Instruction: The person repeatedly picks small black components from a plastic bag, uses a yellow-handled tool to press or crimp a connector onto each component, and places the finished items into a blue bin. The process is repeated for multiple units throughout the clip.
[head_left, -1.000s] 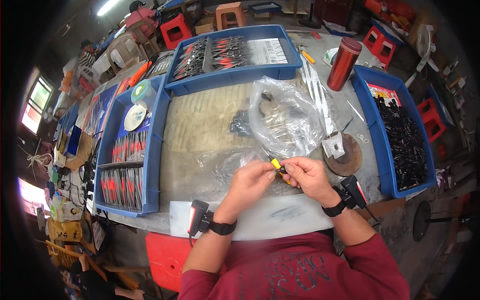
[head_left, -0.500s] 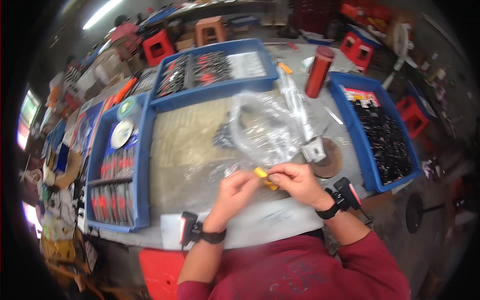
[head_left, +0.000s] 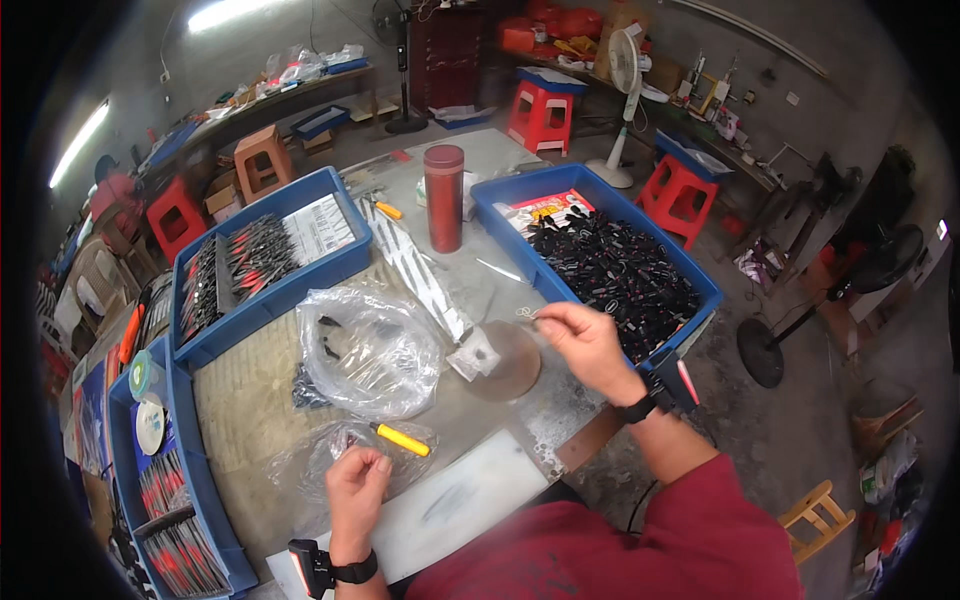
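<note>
Beside the blue tray of black parts, my right hand (head_left: 592, 348) reaches out with thumb and forefinger pinched at a few small metal rings (head_left: 525, 312). My left hand (head_left: 357, 492) is closed near the front of the table. What sits in its fingers, if anything, is hidden. Just beyond it a yellow-handled tool with a dark end (head_left: 402, 440) lies on crumpled clear plastic (head_left: 310, 462). An open clear plastic bag (head_left: 400, 375) with a few dark pieces inside is farther off. A round brown disc (head_left: 520, 365) lies between the bag and my right hand.
A blue tray (head_left: 700, 290) holds many small black parts at right. Other blue trays (head_left: 270, 285) with packaged grey and red pieces line the left. A red cylinder (head_left: 445, 200) stands upright at the back. A white board (head_left: 480, 490) lies along the front edge.
My hands have parted; the right has moved out to the rings. The yellow piece that was between my hands now lies beyond the left one. The view has turned right.
</note>
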